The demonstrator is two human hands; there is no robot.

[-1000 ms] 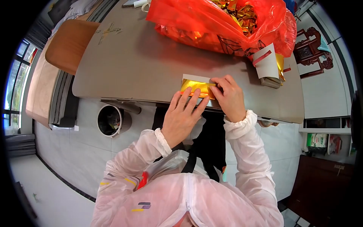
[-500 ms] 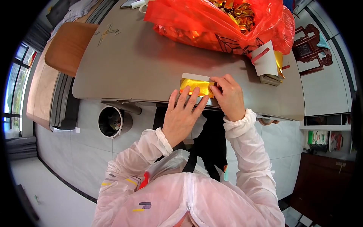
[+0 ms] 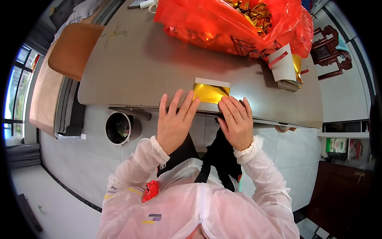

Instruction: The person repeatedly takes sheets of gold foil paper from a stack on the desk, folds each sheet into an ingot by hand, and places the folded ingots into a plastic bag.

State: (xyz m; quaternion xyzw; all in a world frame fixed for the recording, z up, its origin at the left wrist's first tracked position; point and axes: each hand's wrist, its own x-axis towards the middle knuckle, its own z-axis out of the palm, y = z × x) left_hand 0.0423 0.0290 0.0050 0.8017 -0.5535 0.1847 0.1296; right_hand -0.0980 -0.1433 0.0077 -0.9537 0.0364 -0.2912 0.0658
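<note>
A gold foil sheet with a white strip along its far edge (image 3: 211, 92) lies flat at the table's near edge. My left hand (image 3: 175, 123) is spread at its left, the fingertips beside the sheet's lower left corner. My right hand (image 3: 236, 123) rests with fingers stretched out at the lower right corner, its fingertips touching the foil. Neither hand grips anything. Behind the sheet is a large red plastic bag (image 3: 223, 30) with crumpled gold foil pieces (image 3: 258, 18) in its opening.
On the right of the brown table (image 3: 139, 67) stands a stack of paper (image 3: 288, 85) with a white curled sheet (image 3: 281, 63). A brown chair back (image 3: 73, 49) is at the left edge. A waste bin (image 3: 119, 128) stands on the floor, and a carved wooden chair (image 3: 328, 51) at the right.
My left hand has moved left off the foil. My right hand has let go of the sheet's right side and come down to its lower right corner, with fingers stretched out.
</note>
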